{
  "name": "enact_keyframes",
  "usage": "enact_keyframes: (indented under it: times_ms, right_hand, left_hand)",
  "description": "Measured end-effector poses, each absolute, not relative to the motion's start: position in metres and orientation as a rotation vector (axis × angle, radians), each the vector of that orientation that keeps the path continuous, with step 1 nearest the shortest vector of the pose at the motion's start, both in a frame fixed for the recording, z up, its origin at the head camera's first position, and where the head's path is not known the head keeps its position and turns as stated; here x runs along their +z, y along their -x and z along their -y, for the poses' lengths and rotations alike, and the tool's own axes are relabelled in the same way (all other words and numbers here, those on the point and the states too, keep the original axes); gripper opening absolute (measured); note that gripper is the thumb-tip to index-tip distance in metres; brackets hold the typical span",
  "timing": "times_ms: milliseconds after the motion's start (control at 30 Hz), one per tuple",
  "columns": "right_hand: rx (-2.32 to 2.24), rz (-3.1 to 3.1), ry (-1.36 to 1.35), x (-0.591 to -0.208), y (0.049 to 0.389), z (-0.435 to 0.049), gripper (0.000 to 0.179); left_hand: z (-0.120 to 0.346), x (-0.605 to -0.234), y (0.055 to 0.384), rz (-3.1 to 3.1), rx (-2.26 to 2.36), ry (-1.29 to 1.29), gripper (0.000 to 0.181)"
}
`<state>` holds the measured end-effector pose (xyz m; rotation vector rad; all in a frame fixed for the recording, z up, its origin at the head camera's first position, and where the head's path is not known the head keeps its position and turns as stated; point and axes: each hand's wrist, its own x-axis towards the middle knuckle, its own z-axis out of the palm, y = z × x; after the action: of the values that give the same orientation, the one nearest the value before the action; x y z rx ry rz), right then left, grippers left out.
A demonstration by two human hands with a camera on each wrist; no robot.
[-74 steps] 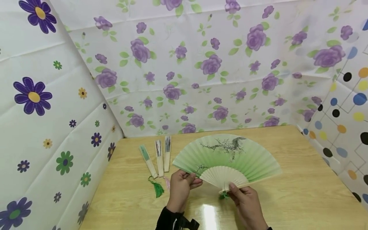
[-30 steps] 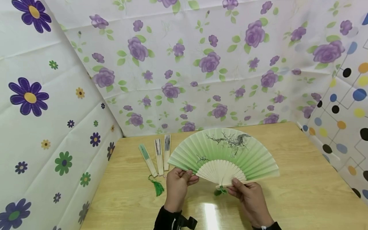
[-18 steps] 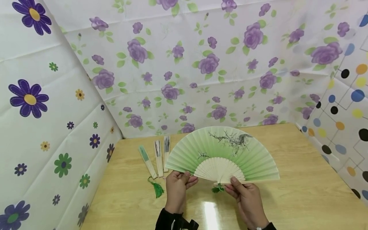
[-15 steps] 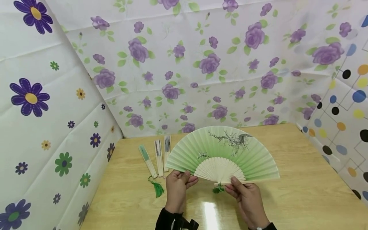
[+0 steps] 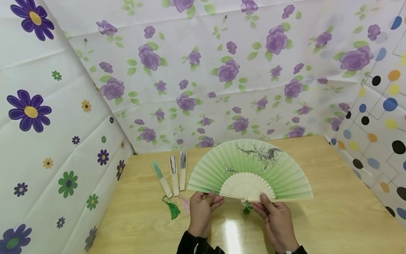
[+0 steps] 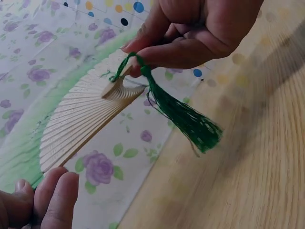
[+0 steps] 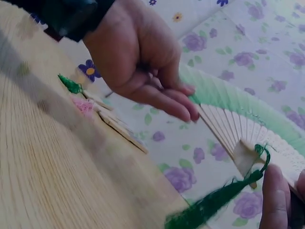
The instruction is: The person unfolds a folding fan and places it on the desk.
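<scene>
A green folding fan (image 5: 222, 169), painted with dark blossom branches, is spread wide above the table. My left hand (image 5: 202, 211) pinches its left edge between thumb and fingers. Near the pivot, on the right guard stick, my right hand (image 5: 276, 220) grips it. From the pivot hangs a dark green tassel (image 6: 186, 114), large in the left wrist view. The pale pierced ribs (image 7: 228, 124) run together toward the pivot in the right wrist view, where the left hand (image 7: 143, 67) holds the far edge.
Three folded fans lie on the wooden table (image 5: 133, 225) to the left: one green-topped (image 5: 161, 179), one in the middle (image 5: 173, 175), one grey-topped (image 5: 183, 170). A green tassel (image 5: 171, 208) and a pink tassel (image 5: 185, 204) trail from them. Floral cloth (image 5: 203, 77) walls the back.
The fan has levelled and opened slightly wider than in the oldest frame. Over the last half second both hands and the fan shift a little right in view; the pink tassel shows again.
</scene>
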<state>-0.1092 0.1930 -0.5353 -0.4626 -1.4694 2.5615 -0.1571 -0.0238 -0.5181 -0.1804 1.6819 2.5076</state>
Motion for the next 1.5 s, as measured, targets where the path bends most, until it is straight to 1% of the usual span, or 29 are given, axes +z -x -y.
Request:
enact_keyframes:
  times_ms: [167,300,533,667,867,933,1000,1067,1133,1200,1233,1300,1367,1433,1467,1500]
  right_hand:
    - [2.523,1.498,0.472,-0.537,0.107,-0.198,0.044]
    - [2.504,1.495,0.502,-0.54,0.104,-0.203,0.042]
    - [2.482,1.489,0.56,-0.546,0.104,-0.211,0.041]
    - [2.491,1.487,0.598,-0.549,0.103,-0.22,0.041]
    - [2.488,1.468,0.713,-0.555,0.097,-0.249,0.038]
    - [2.469,1.46,0.742,-0.554,0.101,-0.266,0.036]
    - [2.462,1.422,0.753,-0.552,0.108,-0.289,0.032]
    - [2.481,1.359,0.75,-0.55,0.115,-0.314,0.028]
    - [2.538,1.273,0.725,-0.55,0.119,-0.338,0.024]
    - [2.613,1.195,0.703,-0.55,0.122,-0.361,0.022]
    - [2.653,1.165,0.696,-0.55,0.123,-0.37,0.021]
    - [2.713,1.128,0.67,-0.552,0.125,-0.385,0.02]
    - [2.749,1.108,0.658,-0.553,0.127,-0.395,0.019]
    - [2.774,1.098,0.652,-0.554,0.129,-0.4,0.017]
    - [2.777,1.094,0.646,-0.554,0.13,-0.401,0.016]
    - [2.787,1.076,0.644,-0.554,0.131,-0.402,0.015]
  left_hand:
    - [0.015,-0.522,0.159,-1.684,2.516,0.179,0.025]
    - [0.01,-0.527,0.16,-1.625,2.522,0.188,0.025]
    - [0.005,-0.537,0.162,-1.546,2.513,0.17,0.036]
    - [-0.001,-0.541,0.166,-1.565,2.445,0.158,0.038]
    - [-0.001,-0.547,0.168,-1.682,2.321,0.246,0.042]
    - [0.008,-0.547,0.174,-1.916,2.286,0.237,0.041]
    - [0.022,-0.543,0.185,-2.336,2.108,0.135,0.037]
    - [0.04,-0.537,0.202,-2.816,1.732,-0.011,0.035]
    - [0.057,-0.531,0.218,-3.11,1.32,-0.162,0.038]
    - [0.071,-0.529,0.234,-3.123,1.097,-0.322,0.046]
    - [0.076,-0.529,0.241,-3.084,1.022,-0.358,0.049]
    - [0.084,-0.531,0.249,-2.98,0.886,-0.379,0.058]
    - [0.09,-0.533,0.252,-2.938,0.762,-0.375,0.064]
    - [0.093,-0.535,0.25,-2.959,0.657,-0.37,0.062]
    - [0.095,-0.534,0.247,-2.984,0.625,-0.381,0.059]
    - [0.095,-0.532,0.244,-3.007,0.61,-0.389,0.051]
